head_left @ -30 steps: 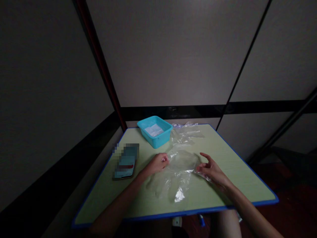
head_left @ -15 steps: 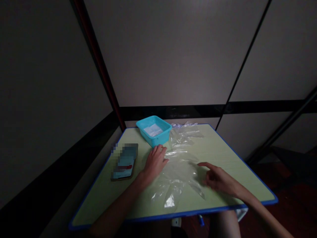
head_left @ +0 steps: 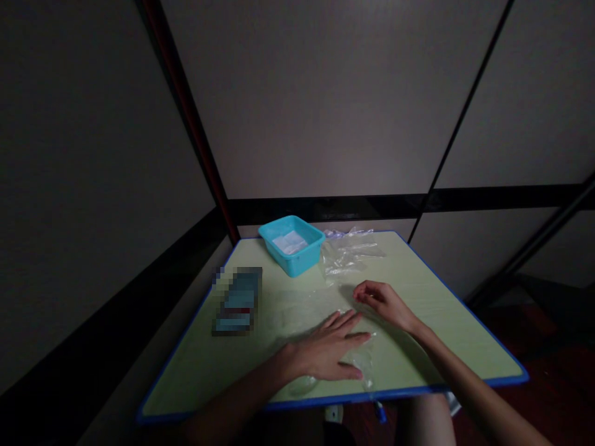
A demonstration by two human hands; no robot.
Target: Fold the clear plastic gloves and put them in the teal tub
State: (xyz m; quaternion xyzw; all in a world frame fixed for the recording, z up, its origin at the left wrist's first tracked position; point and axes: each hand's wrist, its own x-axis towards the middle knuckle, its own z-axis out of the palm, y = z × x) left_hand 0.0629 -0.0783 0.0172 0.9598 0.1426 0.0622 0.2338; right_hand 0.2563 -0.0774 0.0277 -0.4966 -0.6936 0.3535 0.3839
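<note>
A clear, thin plastic glove lies spread near the front edge of the table, partly hidden by my hand. My left hand rests flat on it with the fingers spread, palm down. To the right and a little farther back is my right hand, its fingers curled in loosely toward the thumb. No plastic shows in those curled fingers. More crumpled clear plastic gloves lie at the back of the table, beyond both hands.
A turquoise plastic basket holding white paper stands at the back left. On the left lies a phone-like flat object, blurred out. The pale table has a blue edge, with walls behind it and to its left.
My left hand has come nearer and to the right, and now presses spread fingers on the glove's near part. The right hand has moved farther back and left, its pointing finger now curled.
</note>
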